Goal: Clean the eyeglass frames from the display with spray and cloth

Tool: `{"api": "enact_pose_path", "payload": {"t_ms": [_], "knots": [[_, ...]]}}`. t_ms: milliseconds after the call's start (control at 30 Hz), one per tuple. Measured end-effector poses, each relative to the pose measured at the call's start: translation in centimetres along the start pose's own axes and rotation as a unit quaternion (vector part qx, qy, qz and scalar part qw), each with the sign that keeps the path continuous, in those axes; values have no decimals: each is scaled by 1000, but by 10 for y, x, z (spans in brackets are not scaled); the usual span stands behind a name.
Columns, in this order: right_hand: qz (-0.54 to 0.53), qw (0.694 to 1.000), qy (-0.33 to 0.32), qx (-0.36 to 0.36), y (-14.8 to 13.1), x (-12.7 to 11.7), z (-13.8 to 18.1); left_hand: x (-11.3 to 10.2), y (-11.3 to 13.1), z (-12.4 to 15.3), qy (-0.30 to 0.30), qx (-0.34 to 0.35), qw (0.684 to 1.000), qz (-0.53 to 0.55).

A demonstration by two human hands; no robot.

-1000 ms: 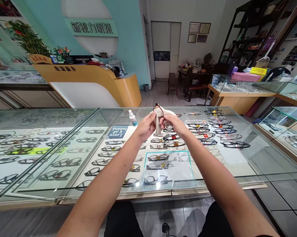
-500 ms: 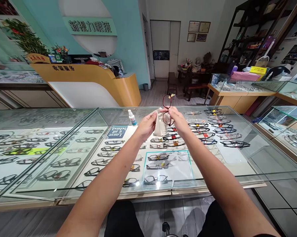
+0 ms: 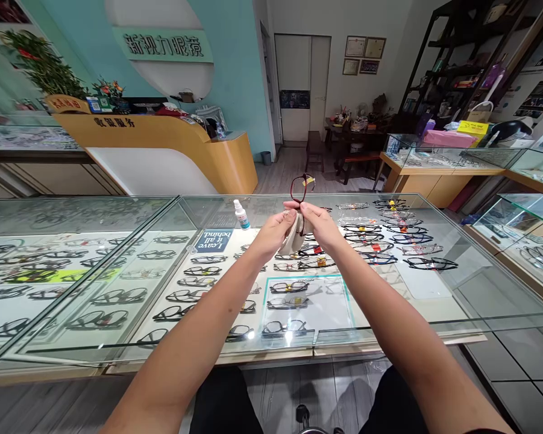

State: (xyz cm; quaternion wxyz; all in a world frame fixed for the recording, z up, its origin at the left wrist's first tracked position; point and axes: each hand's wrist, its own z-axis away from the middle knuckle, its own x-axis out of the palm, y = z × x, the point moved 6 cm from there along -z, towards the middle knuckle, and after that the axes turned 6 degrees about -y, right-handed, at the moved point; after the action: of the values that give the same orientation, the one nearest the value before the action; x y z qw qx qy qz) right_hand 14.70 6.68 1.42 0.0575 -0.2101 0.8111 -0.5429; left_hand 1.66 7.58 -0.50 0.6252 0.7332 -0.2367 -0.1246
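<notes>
Above the glass counter, my right hand (image 3: pixel 322 226) is closed on a pair of dark red eyeglasses (image 3: pixel 299 189), which stands on end with one lens pointing up. A small yellow tag (image 3: pixel 308 181) shows beside the upper rim. My left hand (image 3: pixel 275 230) pinches a cream cleaning cloth (image 3: pixel 293 238) against the lower lens, so most of that lens is hidden. The two hands nearly touch at the middle of the frame. To their left a white spray bottle (image 3: pixel 241 215) stands upright on the counter top.
Under the glass of the display counter (image 3: pixel 389 325) lie rows of eyeglasses (image 3: pixel 429 263) and a blue printed card (image 3: pixel 214 241). Beyond it are a curved reception desk (image 3: pixel 232 160), a dark bench (image 3: pixel 315 147) and another glass showcase (image 3: pixel 452 166) at right.
My left hand has moved right, bringing the cloth onto the lower lens. The eyeglasses have shifted slightly left and turned, and the hands are closer together.
</notes>
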Motion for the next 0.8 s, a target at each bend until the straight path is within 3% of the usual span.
{"api": "enact_pose_path", "payload": {"t_ms": [400,800], "knots": [[-96,995,-5,23,-3,7,1,9,6,2,-52,-1,999,8],[-102,994,27,33,3,9,1,19,6,6,1,56,998,-37]]}}
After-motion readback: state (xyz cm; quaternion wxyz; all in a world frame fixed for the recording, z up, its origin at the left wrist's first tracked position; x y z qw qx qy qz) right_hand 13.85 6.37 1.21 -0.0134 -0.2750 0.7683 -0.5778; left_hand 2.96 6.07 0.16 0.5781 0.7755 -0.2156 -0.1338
